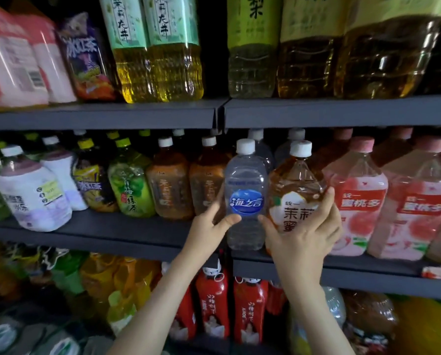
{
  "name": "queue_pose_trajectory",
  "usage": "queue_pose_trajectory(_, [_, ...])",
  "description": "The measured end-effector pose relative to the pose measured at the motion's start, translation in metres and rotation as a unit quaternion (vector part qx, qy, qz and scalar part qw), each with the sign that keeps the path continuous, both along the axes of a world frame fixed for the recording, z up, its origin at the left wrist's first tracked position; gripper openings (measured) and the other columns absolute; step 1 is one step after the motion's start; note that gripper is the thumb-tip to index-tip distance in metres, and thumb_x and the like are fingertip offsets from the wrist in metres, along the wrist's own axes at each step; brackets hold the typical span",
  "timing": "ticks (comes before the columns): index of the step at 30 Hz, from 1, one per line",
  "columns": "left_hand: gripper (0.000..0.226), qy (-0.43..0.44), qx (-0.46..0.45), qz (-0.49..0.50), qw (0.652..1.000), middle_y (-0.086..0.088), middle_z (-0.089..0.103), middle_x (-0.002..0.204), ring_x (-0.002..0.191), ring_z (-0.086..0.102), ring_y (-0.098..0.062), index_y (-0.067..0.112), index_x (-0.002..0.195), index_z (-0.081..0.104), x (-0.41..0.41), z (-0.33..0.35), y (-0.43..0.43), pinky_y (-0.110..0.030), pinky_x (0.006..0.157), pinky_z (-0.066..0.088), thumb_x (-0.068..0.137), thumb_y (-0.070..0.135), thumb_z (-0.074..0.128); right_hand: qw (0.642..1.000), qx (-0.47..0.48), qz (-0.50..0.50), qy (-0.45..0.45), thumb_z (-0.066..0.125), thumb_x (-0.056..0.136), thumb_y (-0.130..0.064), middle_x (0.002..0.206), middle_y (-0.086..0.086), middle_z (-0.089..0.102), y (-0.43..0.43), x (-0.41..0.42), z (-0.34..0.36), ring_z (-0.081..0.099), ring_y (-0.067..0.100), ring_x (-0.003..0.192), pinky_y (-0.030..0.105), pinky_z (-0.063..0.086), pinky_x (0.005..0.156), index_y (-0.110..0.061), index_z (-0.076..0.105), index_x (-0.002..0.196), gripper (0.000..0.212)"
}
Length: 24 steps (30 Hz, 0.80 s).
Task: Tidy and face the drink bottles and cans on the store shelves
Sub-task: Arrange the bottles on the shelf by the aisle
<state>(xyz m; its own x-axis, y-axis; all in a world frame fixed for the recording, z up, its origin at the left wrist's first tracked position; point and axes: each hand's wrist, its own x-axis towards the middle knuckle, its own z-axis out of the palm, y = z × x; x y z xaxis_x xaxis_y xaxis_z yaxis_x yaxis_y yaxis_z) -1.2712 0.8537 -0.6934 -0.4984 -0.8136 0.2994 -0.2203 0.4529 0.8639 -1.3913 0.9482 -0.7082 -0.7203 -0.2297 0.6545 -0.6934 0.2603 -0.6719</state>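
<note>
A person faces large drink bottles on the middle shelf point(111, 230) of a store display, one hand on each of two bottles at the front edge. To the left, a row of brown tea bottles point(170, 185) stands upright and untouched. The left hand point(209, 228) grips the water bottle point(245, 190), thumb laid across the front under its blue label and fingers curled round the left side. That label already faces outward. Just beside it, the right hand point(304, 237) clasps the amber tea bottle point(297, 185) low on its body, thumb on the left and fingers wrapped round the right, partly covering the white label. Pink peach-drink bottles point(357, 201) stand close on the right.

Both bottles look full and so probably heavy, better turned on their bases than lifted. Their thin clear walls would likely give under a hard squeeze, and the glossy labels may be slick. The ribbed lower body, where the hands now sit, seems the surest hold. The white caps offer a second point for steadying. With neighbours packed close, a careless twist could nudge the pink bottles.
</note>
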Motion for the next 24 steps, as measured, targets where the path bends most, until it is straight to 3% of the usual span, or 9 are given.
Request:
queue_pose_trajectory(2, [0.066, 0.014, -0.049, 0.031, 0.998, 0.008, 0.061, 0.117, 0.1, 0.057, -0.001, 0.023, 0.145, 0.036, -0.002, -0.009, 0.01, 0.003, 0.071, 0.037, 0.085, 0.047, 0.049, 1.0, 0.005, -0.001, -0.007, 0.086, 0.057, -0.05, 0.138, 0.028, 0.036, 0.0, 0.001, 0.0, 0.038, 0.042, 0.119, 0.059, 0.036, 0.094, 0.002, 0.019, 0.148, 0.124])
queue_pose_trajectory(4, [0.057, 0.036, -0.058, 0.049, 0.996, 0.012, 0.061, 0.107, 0.093, 0.058, -0.001, 0.027, 0.144, 0.035, -0.007, -0.017, 0.016, 0.003, 0.068, 0.038, 0.09, 0.042, 0.045, 1.0, -0.001, -0.006, -0.018, 0.087, 0.057, -0.045, 0.135, 0.03, 0.038, -0.001, 0.001, 0.001, 0.037, 0.043, 0.121, 0.059, 0.037, 0.095, 0.007, 0.024, 0.144, 0.119])
queue_pose_trajectory(6, [0.046, 0.052, -0.048, 0.052, 0.996, 0.019, 0.054, 0.108, 0.099, 0.052, 0.001, 0.032, 0.141, 0.035, -0.01, -0.017, 0.016, 0.006, 0.069, 0.034, 0.096, 0.034, 0.045, 1.0, -0.002, -0.014, -0.023, 0.088, 0.057, -0.04, 0.13, 0.031, 0.04, 0.0, 0.001, 0.003, 0.038, 0.043, 0.119, 0.056, 0.037, 0.094, 0.01, 0.028, 0.139, 0.114])
queue_pose_trajectory(9, [0.046, 0.051, -0.037, 0.037, 0.997, 0.018, 0.05, 0.116, 0.108, 0.048, -0.001, 0.026, 0.144, 0.037, -0.009, -0.016, 0.009, 0.006, 0.071, 0.031, 0.098, 0.033, 0.044, 0.999, 0.003, -0.03, -0.021, 0.087, 0.058, -0.035, 0.124, 0.031, 0.043, -0.001, 0.003, 0.007, 0.039, 0.042, 0.114, 0.046, 0.034, 0.094, 0.013, 0.03, 0.136, 0.109])
queue_pose_trajectory(12, [0.051, 0.03, -0.048, 0.04, 0.998, 0.009, 0.053, 0.132, 0.119, 0.051, -0.009, 0.026, 0.147, 0.032, -0.01, -0.018, 0.011, -0.009, 0.084, 0.037, 0.098, 0.039, 0.041, 0.999, -0.019, -0.01, -0.031, 0.086, 0.057, -0.029, 0.119, 0.03, 0.045, 0.0, 0.006, 0.008, 0.043, 0.043, 0.111, 0.042, 0.036, 0.097, 0.016, 0.032, 0.133, 0.104])
queue_pose_trajectory(15, [0.065, 0.028, -0.093, 0.091, 0.991, -0.004, 0.032, 0.153, 0.138, 0.034, -0.019, 0.027, 0.152, 0.01, -0.015, -0.014, 0.032, -0.021, 0.103, 0.031, 0.099, 0.032, 0.046, 0.997, -0.049, 0.045, -0.033, 0.087, 0.057, -0.025, 0.116, 0.021, 0.047, 0.013, 0.008, 0.01, 0.046, 0.033, 0.111, 0.032, 0.039, 0.1, 0.013, 0.034, 0.131, 0.098])
queue_pose_trajectory(18, [0.085, 0.059, -0.208, 0.129, 0.968, -0.011, 0.011, 0.159, 0.146, 0.014, -0.023, 0.034, 0.151, -0.004, -0.024, -0.008, 0.063, -0.026, 0.108, 0.02, 0.094, 0.019, 0.058, 0.991, -0.064, 0.108, -0.055, 0.088, 0.059, -0.029, 0.123, 0.006, 0.043, 0.039, 0.008, 0.012, 0.042, 0.017, 0.117, 0.021, 0.038, 0.096, 0.002, 0.03, 0.137, 0.102])
queue_pose_trajectory(21, [0.076, 0.1, -0.316, 0.101, 0.938, -0.014, 0.016, 0.157, 0.145, 0.014, -0.024, 0.033, 0.151, 0.009, -0.036, -0.01, 0.089, -0.033, 0.114, 0.021, 0.094, 0.015, 0.056, 0.986, -0.081, 0.125, -0.068, 0.089, 0.057, -0.041, 0.124, -0.004, 0.039, 0.07, 0.004, 0.012, 0.036, 0.004, 0.118, -0.001, 0.025, 0.092, -0.002, 0.029, 0.14, 0.11])
queue_pose_trajectory(24, [0.053, 0.128, -0.36, 0.064, 0.922, -0.015, 0.034, 0.15, 0.14, 0.028, -0.022, 0.023, 0.147, 0.029, -0.052, -0.012, 0.111, -0.018, 0.115, 0.019, 0.095, 0.022, 0.042, 0.983, -0.091, 0.144, -0.063, 0.089, 0.057, -0.042, 0.12, -0.016, 0.035, 0.106, -0.015, 0.016, 0.028, -0.01, 0.112, -0.008, 0.019, 0.088, -0.008, 0.027, 0.142, 0.11])
